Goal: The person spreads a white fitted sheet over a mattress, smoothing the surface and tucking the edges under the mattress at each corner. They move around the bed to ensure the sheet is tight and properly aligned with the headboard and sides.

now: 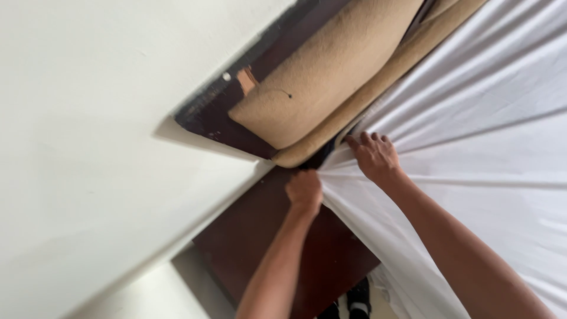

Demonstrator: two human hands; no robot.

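Head view, the only one: the frame was tilted hard, with the white wall [88, 147] filling the left half and the white sheet [484, 118] filling the right. Your left hand [305, 192] was balled into a fist, fingers curled shut on a bunched fold of the sheet right at the mattress corner, with the fabric fanning out from that fist in tight radiating creases toward the right edge. Your right hand [376, 156] lay palm down on the sheet just beside the left, fingers [364, 139] held together and pressed into the seam where the sheet met the tan padded headboard [319, 82]; I couldn't tell whether they pinched any cloth or only pushed it, since the tips sat at the fold line. The sheet was stretched over the mattress top, and its corner was gathered at the gap between the headboard's lower cushion edge and the dark wooden nightstand [277, 248]. The nightstand top sat directly under your left forearm, against the wall. Behind the headboard cushion a dark backing board [218, 112] was against the wall, scuffed, with a chipped orange patch near its lower end. Both of your forearms were bare and ran in from the bottom edge.
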